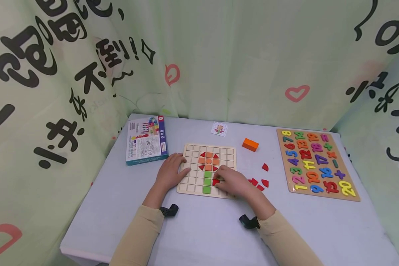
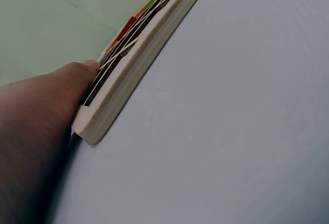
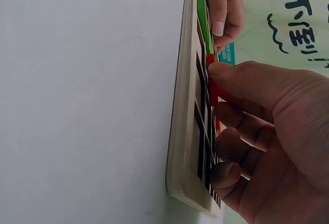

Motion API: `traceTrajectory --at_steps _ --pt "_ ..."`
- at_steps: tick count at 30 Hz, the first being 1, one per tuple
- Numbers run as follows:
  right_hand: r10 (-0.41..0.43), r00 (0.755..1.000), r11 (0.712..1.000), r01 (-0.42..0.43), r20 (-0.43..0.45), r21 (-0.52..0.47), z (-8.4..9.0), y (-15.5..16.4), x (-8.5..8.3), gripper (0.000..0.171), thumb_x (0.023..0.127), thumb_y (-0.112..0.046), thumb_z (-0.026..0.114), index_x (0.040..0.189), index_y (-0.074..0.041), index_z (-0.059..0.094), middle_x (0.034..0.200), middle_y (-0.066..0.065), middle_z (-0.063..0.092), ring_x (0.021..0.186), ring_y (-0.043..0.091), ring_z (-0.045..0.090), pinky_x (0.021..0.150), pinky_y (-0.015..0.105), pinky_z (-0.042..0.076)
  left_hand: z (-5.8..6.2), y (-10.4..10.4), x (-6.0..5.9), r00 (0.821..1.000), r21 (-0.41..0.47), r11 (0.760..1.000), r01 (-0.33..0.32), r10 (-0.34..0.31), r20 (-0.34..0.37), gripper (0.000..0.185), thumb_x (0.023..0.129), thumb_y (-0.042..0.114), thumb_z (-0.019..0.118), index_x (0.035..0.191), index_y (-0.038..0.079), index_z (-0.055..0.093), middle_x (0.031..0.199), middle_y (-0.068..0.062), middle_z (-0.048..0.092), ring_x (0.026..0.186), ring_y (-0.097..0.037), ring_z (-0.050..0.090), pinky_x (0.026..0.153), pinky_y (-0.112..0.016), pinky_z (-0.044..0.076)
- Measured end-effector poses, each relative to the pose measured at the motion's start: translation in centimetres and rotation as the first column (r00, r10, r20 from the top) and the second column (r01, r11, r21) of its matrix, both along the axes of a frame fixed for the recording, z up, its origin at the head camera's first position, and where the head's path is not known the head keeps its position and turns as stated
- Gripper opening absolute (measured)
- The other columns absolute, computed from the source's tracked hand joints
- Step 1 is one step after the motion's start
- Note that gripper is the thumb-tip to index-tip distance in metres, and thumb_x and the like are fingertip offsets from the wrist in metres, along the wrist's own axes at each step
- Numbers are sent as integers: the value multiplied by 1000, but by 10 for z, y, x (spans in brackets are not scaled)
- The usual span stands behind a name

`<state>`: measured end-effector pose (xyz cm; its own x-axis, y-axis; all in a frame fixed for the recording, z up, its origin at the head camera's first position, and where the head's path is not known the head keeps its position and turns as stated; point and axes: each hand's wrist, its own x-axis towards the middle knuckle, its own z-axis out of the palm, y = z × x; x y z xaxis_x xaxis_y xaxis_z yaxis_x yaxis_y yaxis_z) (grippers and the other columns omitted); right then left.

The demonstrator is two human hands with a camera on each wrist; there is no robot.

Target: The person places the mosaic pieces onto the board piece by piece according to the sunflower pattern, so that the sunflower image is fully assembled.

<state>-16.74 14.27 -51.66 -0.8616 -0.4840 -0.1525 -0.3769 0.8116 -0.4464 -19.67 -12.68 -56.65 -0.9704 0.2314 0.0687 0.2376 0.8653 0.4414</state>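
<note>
A wooden grid board (image 1: pixel 190 183) lies on the table, with orange squares (image 1: pixel 209 155), red pieces around them and a column of green squares (image 1: pixel 207 181) set in its cells. My left hand (image 1: pixel 170 170) rests along the board's left edge, thumb reaching onto the grid. Over the lower right of the board, my right hand (image 1: pixel 232 180) pinches a red piece (image 3: pixel 213 88) between thumb and index finger, beside the green column. The other fingers of that hand curl close over the grid.
Several loose red pieces (image 1: pixel 265 183) lie right of the board. An orange block (image 1: pixel 250 145) and a small picture card (image 1: pixel 219 129) are behind it. A boxed set (image 1: pixel 147 140) stands at left, a number puzzle board (image 1: pixel 290 184) at right.
</note>
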Motion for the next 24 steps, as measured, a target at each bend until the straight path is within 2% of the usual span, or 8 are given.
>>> traceTrajectory --at_steps 8,24 --pt "-17 1000 1000 17 -15 12 -5 -1 2 21 89 -26 72 108 -18 69 106 -4 62 89 11 54 81 29 51 3 1 0 1000 0 1000 1 -1 15 44 94 51 60 124 19 58 155 -2 43 147 -24 33 123 -44 29" --pt "-46 998 999 46 -34 -13 -6 -2 4 21 89 -30 73 107 -20 69 100 -8 61 87 10 55 80 29 51 -3 0 -2 1000 13 1000 -9 9 -1 43 93 51 61 122 19 59 154 -2 44 147 -24 34 122 -46 30"
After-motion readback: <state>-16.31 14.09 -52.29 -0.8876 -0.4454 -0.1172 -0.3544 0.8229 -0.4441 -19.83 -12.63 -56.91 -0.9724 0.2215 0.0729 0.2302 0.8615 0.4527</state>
